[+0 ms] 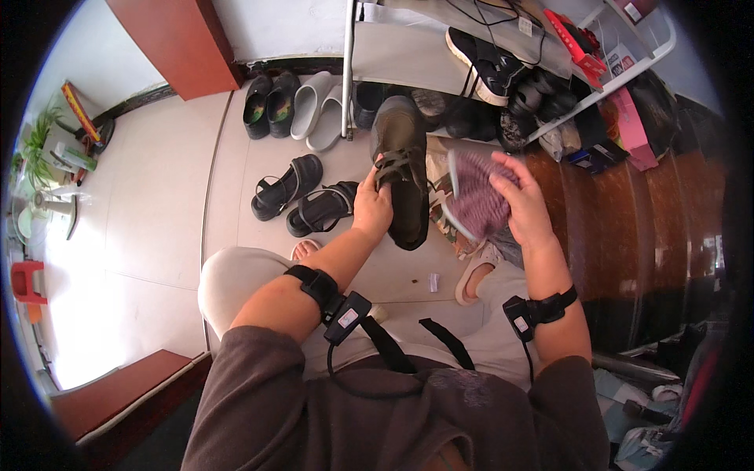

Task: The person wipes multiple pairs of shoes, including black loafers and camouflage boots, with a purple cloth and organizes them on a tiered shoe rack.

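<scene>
My left hand (375, 203) grips a dark lace-up shoe (409, 206) at its laces, with the toe pointing away from me and the opening facing up. To the right of the shoe, my right hand (521, 197) holds a bunched purple knitted cloth item (482, 191) with pale edges, slightly blurred. The cloth and the shoe are apart. A pair of black strappy sandals (288, 187) lies on the floor left of my left hand. Below the cloth is a camouflage-patterned item (450, 226), partly hidden.
Black clogs (271, 106) and grey slip-on shoes (318, 109) stand by the wall. A white-framed shoe rack (347, 70) holds several shoes, including a black sneaker (486, 68). A pink box (633, 129) sits at the right. Brown glossy steps (607, 235) lie beyond my right arm.
</scene>
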Available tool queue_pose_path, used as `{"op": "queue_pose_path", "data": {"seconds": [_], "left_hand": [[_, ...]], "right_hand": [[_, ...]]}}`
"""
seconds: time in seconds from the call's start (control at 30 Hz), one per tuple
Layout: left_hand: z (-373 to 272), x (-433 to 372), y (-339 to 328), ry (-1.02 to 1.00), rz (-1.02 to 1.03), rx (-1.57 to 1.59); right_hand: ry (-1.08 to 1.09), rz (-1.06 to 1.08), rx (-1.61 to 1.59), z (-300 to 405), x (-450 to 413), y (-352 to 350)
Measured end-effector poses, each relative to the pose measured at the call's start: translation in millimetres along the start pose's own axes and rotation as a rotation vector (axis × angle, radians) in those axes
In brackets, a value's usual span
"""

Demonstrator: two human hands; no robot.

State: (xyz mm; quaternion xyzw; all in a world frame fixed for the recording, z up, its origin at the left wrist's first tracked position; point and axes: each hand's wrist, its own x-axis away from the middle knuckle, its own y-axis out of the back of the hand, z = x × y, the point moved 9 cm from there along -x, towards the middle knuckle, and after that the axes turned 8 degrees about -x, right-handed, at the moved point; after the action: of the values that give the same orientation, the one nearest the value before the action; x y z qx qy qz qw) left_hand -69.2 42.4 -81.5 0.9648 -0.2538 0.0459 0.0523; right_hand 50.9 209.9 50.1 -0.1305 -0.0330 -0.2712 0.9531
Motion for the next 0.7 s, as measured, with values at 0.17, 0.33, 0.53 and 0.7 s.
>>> {"op": "queue_pose_path", "data": {"seconds": [0.17,0.33,0.53,0.7], "left_hand": [[-43.4,19.1,-17.6,-0.244,0.043,-0.254],[-71.6,43.1,-33.6,-0.419,0.159,-0.328],[-56.2,38.9,-22.8,-0.327,0.140,-0.339],[-39.1,25.7,-2.3,-0.018,0.038,-0.305]], "right_hand": [[0.658,0.052,0.746,55.6,9.7,-39.9],[0.832,0.226,1.401,-2.4,9.6,-71.9],[0.465,-0.053,1.598,-10.1,-27.1,6.3],[0.260,-0.357,1.028,13.5,-29.7,85.7]]}}
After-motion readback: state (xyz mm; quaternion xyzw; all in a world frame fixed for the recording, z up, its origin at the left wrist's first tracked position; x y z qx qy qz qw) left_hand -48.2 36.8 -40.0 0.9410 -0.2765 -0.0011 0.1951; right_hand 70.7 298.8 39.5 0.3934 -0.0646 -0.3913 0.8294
